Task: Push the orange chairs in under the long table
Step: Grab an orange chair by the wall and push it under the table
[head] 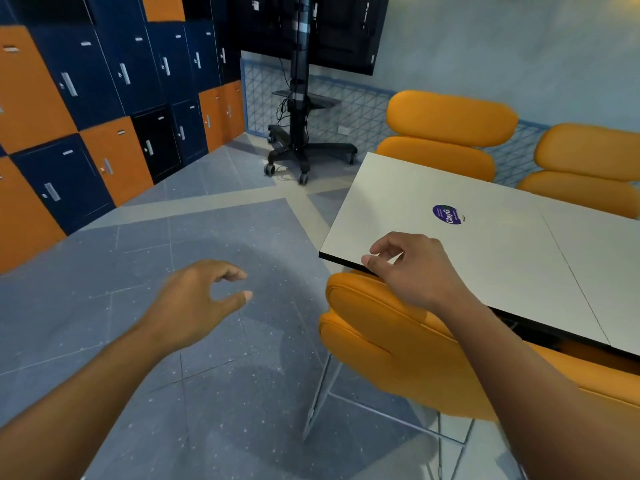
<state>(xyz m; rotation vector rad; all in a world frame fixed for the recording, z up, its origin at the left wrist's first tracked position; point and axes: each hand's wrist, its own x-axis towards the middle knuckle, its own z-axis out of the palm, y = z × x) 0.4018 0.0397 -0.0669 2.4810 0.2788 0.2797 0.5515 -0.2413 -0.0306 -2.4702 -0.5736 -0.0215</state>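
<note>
near orange chair (398, 344) sits tucked under the long table (485, 237), whose length runs rightward; open floor (207, 237) lies left. right hand (412, 268) hangs loosely curled over the table's edge, left hand (197, 299) empty, fingers apart.

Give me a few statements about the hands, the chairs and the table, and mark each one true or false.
1. The right hand is at the table edge, over the near chair. True.
2. The left hand grips a chair. False: it hangs empty over the floor.
3. Two far chairs stand across the table. True.
4. The table is bare. False: a round purple sticker lies on it.
</note>
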